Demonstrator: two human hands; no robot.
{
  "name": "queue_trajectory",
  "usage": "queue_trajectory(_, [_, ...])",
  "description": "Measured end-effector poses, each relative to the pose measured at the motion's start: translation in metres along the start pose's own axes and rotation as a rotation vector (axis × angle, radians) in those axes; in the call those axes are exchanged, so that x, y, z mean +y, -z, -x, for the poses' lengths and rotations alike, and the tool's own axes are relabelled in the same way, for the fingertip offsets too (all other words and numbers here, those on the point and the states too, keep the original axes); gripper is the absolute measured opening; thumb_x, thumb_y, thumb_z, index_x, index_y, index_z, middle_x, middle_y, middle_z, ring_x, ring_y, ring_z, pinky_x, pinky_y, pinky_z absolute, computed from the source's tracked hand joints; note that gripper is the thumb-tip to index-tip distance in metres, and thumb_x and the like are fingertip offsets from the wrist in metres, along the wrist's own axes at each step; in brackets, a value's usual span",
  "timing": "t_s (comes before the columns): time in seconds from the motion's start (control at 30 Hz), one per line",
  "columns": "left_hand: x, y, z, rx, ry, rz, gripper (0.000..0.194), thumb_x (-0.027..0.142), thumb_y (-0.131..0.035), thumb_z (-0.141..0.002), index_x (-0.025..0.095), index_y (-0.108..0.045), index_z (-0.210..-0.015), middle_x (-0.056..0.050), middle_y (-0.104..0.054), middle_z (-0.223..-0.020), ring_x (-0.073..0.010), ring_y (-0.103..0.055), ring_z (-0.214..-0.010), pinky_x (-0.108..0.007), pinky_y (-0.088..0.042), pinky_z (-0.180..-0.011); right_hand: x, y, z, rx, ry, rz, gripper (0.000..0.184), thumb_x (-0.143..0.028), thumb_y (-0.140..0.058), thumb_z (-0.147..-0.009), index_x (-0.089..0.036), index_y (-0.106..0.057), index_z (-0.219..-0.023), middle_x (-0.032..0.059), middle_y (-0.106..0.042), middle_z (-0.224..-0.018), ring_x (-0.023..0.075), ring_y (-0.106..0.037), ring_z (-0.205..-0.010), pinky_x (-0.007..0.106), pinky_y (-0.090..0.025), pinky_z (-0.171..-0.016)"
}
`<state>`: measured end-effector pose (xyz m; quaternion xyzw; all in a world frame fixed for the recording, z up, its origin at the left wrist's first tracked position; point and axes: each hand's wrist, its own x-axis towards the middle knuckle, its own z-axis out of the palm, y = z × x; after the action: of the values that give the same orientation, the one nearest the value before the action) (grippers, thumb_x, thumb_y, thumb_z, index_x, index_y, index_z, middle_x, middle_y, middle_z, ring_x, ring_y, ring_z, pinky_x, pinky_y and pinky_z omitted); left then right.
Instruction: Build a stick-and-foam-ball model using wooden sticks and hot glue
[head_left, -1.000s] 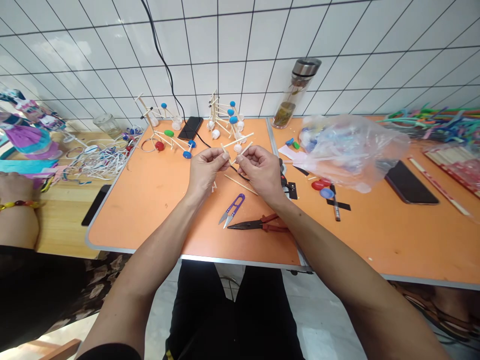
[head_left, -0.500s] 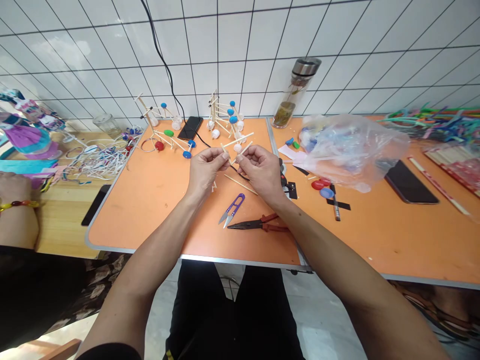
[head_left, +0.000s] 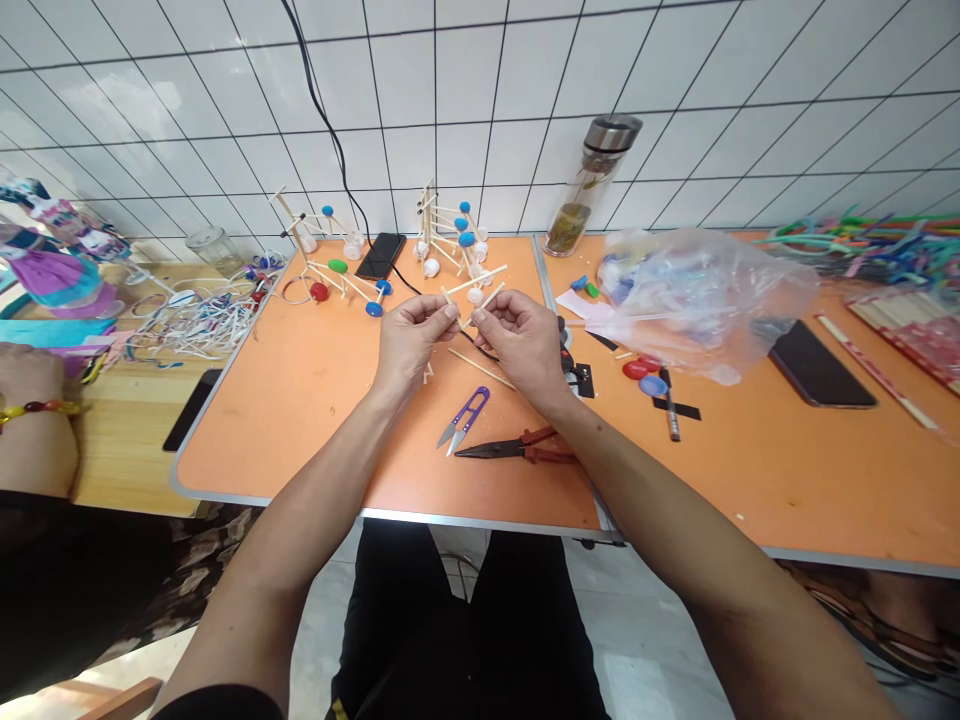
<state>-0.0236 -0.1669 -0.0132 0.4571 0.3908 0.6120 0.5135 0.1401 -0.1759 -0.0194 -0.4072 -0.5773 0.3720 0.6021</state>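
Note:
My left hand [head_left: 414, 335] pinches a short wooden stick [head_left: 448, 296] between thumb and fingers. Opposite it, my right hand [head_left: 521, 340] pinches another wooden stick [head_left: 492, 296]; the lower ends of the two sticks come close together between my fingertips, and I cannot tell whether they are joined. Below the hands lie a longer wooden stick [head_left: 481, 369], purple thread snips [head_left: 465, 420] and long-nose pliers [head_left: 510, 450] with red handles, partly under my right forearm. Just behind the hands stands a stick frame [head_left: 450, 235] with blue and white pieces.
A second stick model [head_left: 330, 265] is at the back left beside a phone [head_left: 382, 256]. A glass bottle [head_left: 574, 215] leans near the tiled wall. To the right are a plastic bag [head_left: 705, 300], a marker [head_left: 670, 410] and another phone [head_left: 821, 365]. A co-worker's arm [head_left: 37, 430] rests at left.

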Motion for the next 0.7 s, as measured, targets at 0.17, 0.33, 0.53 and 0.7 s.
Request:
queue_trajectory(0.17, [-0.0001,0.0,0.0,0.006,0.002,0.002,0.045,0.049,-0.107,-0.065,0.018,-0.08,-0.083,-0.001,-0.075,-0.073,-0.0113,-0.07,-0.067,-0.026,-0.061,-0.071,0.0007,0.0,0.0001,-0.009,0.012,-0.052,0.037,-0.053,-0.09,-0.091,-0.023,-0.069,-0.083,-0.0038,-0.07,-0.074,0.0095,-0.064,-0.058,0.023,-0.058,-0.061])
queue_trajectory(0.33, [-0.0012,0.0009,-0.0003,-0.005,-0.009,0.012,0.046,0.051,-0.107,-0.065,0.017,-0.081,-0.084,-0.001,-0.076,-0.074,-0.0113,-0.07,-0.067,-0.026,-0.061,-0.07,0.0,-0.0006,-0.0001,0.0,0.001,-0.021,0.039,-0.056,-0.089,-0.09,-0.024,-0.068,-0.082,-0.0032,-0.07,-0.074,0.0106,-0.063,-0.059,0.025,-0.06,-0.061])
queue_trajectory(0.53, [-0.0008,0.001,0.0,-0.005,-0.008,0.013,0.045,0.05,-0.107,-0.065,0.018,-0.081,-0.083,-0.001,-0.076,-0.074,-0.0112,-0.07,-0.067,-0.026,-0.061,-0.07,0.0016,0.0,-0.0001,0.0,0.002,-0.011,0.04,-0.058,-0.089,-0.091,-0.024,-0.069,-0.083,-0.0027,-0.071,-0.075,0.0109,-0.063,-0.059,0.025,-0.059,-0.06])
queue_trajectory(0.7, [0.0003,0.0002,0.0,-0.001,-0.002,0.005,0.044,0.049,-0.106,-0.066,0.018,-0.081,-0.083,-0.002,-0.076,-0.074,-0.0108,-0.069,-0.066,-0.025,-0.061,-0.07,0.0021,-0.0004,0.0,0.002,0.0,-0.013,0.04,-0.058,-0.088,-0.091,-0.025,-0.068,-0.082,-0.0024,-0.071,-0.075,0.0112,-0.064,-0.059,0.026,-0.061,-0.061])
